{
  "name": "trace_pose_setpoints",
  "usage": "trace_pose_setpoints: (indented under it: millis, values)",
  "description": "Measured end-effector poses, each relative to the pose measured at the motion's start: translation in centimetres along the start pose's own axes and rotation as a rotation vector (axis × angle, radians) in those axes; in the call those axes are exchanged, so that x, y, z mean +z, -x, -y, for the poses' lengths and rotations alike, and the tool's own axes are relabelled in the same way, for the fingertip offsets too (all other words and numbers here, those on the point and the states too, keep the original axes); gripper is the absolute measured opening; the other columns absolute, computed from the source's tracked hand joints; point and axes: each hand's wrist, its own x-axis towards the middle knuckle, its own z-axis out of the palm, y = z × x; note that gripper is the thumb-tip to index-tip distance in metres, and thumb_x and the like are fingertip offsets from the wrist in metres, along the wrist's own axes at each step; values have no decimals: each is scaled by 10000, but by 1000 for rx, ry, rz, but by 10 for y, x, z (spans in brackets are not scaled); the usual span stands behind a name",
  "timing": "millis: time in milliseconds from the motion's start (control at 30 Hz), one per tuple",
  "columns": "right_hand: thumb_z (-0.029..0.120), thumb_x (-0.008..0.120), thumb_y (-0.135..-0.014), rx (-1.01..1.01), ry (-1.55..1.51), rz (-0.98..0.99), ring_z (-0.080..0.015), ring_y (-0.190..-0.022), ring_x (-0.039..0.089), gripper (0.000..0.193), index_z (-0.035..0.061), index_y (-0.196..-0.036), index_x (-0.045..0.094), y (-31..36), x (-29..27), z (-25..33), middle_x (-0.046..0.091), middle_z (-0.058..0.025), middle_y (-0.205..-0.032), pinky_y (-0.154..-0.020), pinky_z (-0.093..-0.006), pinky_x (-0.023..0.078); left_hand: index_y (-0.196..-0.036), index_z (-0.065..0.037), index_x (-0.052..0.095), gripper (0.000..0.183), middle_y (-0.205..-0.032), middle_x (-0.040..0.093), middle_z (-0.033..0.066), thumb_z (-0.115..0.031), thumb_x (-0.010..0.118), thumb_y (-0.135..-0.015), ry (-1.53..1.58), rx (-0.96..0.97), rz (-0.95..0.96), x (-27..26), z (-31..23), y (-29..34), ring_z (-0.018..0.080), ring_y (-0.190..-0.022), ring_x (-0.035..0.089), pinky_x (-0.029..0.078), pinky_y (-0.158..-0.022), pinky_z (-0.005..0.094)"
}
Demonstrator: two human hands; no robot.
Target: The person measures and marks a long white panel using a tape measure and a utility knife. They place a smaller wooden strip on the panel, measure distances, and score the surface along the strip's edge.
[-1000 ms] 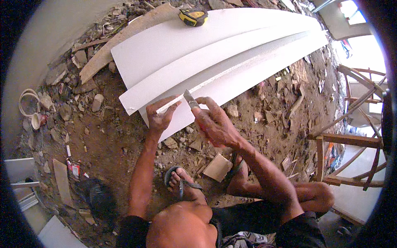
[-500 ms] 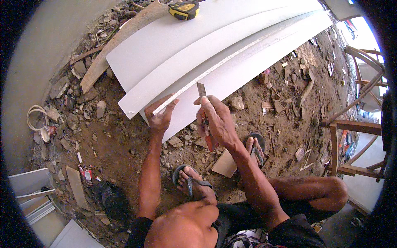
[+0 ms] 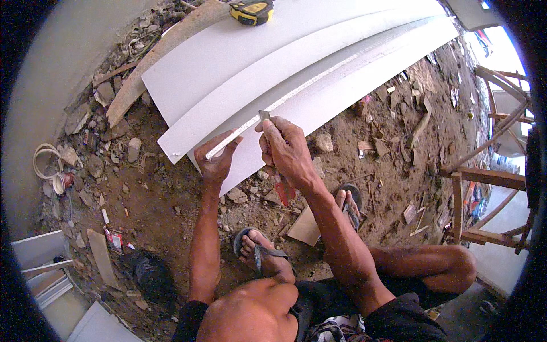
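My left hand [image 3: 215, 162] grips the near end of a narrow white board strip [image 3: 242, 130], which stands on edge with its rough cut side up. In my right hand [image 3: 286, 149] is a utility knife with a red handle [image 3: 284, 195] and a wide grey blade [image 3: 264, 114]. The blade lies at the strip's rough edge, a little beyond my left hand. Beneath the strip are wide flat white boards [image 3: 364, 71], and another white strip [image 3: 228, 100] lies alongside on the left. My right fingers cover most of the knife handle.
A yellow and black tape measure [image 3: 251, 12] rests on the far boards. Rubble and dirt [image 3: 393, 154] surround my sandalled feet. A wooden frame [image 3: 490, 176] stands at the right. Left are a curved wooden plank [image 3: 154, 62], a white cup [image 3: 59, 183] and a black bag [image 3: 151, 272].
My right hand has moved left and slightly away from me, bringing the knife blade from beside the strip onto its rough edge. My left hand keeps its hold on the strip.
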Motion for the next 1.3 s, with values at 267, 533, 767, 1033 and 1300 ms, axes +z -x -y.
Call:
trace_pose_setpoints:
  millis: [267,533,767,1033,1300]
  values:
    - [310,470,-1046,86,-46,12,-39,-455,354,321,4,-986,546,-1,1,7,393,46,-605,-381,-231,296,-967,13,751,155,-951,748,124,-35,779,-822,-29,-1,10,-2,-2,0,163,-846,706,580,-761,318]
    - [300,479,-1042,9,49,-54,-33,-450,340,318,16,-917,549,-3,10,1,380,62,-584,-389,-225,260,-982,4,748,164,-978,746,131,-32,774,-824,114,15,15,-1,4,1,166,-868,710,582,-768,312]
    - [301,488,-1038,-52,138,-46,-35,-455,343,309,33,-898,554,-3,14,-5,396,59,-593,-394,-227,274,-981,-3,751,176,-977,746,136,-62,788,-819,27,75,16,-3,7,-2,171,-867,714,581,-765,313]
    - [305,490,-1037,-112,245,-25,-48,-476,390,314,32,-892,542,-1,16,-10,409,41,-596,-406,-230,303,-977,-4,753,162,-964,748,129,-59,780,-827,12,87,12,1,3,-2,167,-846,714,584,-771,320]
    - [309,493,-1031,-94,226,-68,-52,-500,399,317,34,-887,559,-4,13,-9,421,38,-594,-435,-246,323,-981,6,750,157,-968,747,136,-57,768,-838,57,48,20,0,3,-1,174,-852,714,585,-775,319]
